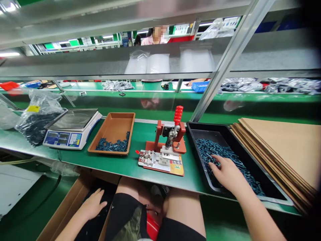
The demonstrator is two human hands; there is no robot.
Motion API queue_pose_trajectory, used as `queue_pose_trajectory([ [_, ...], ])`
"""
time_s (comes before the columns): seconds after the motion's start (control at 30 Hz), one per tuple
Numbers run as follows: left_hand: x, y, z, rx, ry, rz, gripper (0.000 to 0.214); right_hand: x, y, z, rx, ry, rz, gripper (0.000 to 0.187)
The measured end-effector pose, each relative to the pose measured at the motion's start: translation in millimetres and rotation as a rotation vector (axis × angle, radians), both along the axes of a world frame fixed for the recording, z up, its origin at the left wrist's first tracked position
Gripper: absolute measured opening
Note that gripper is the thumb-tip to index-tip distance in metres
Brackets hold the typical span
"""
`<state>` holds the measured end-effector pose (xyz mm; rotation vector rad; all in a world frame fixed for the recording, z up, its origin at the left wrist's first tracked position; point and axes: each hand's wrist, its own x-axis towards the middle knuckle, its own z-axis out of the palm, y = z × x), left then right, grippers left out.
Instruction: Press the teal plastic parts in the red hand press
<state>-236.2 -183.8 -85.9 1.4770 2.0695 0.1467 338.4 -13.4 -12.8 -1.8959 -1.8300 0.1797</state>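
Right hand is down in the black tray, fingertips right in the pile of slim dark-teal plastic pieces. Fingers are bent, but I honestly can't tell if it's pinching one or just touching. Left hand is loose with nothing visible in it, fingers spread over the dark contents of a cardboard box beside the leg.

Handling-wise, I'd guess those pieces are super light, stiff and a bit slick, and the thin ones might snap if you bend them. I'd pinch one mid-length between thumb and forefinger; they're heaped crisscross, so neighbours could come along.

The toggle-clamp fixture stands on the green bench just left of that tray, red handle up. Further left there's a brown tray with similar-coloured bits.
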Motion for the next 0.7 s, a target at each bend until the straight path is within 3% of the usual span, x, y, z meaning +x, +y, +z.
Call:
queue_pose_trajectory([
  [0.07,14,23,33.0,0.138,-0.134,-0.156,0.037,20,18,-12.4,-0.079,-0.109,0.011,0.031],
  [0.17,50,87,92.9,0.47,-0.211,-0.314,0.036,24,29,-25.2,-0.125,-0.16,0.082,0.017],
  [0.27,68,171,128.6,0.693,-0.082,-0.277,0.036,21,31,-26.7,-0.147,-0.124,0.113,0.014],
  [0.37,71,244,132.2,0.67,0.01,-0.229,0.032,22,31,-20.1,-0.149,-0.068,0.065,0.014],
  [0.43,72,275,126.1,0.625,0.003,-0.261,0.028,24,28,-13.0,-0.121,-0.024,0.01,0.013],
  [0.57,74,299,114.8,0.542,-0.013,-0.314,0.02,23,15,3.1,-0.012,0.086,-0.057,0.011],
  [0.7,64,317,110.3,0.496,-0.021,-0.253,0.016,17,10,12.7,0.115,0.281,-0.103,0.017],
])
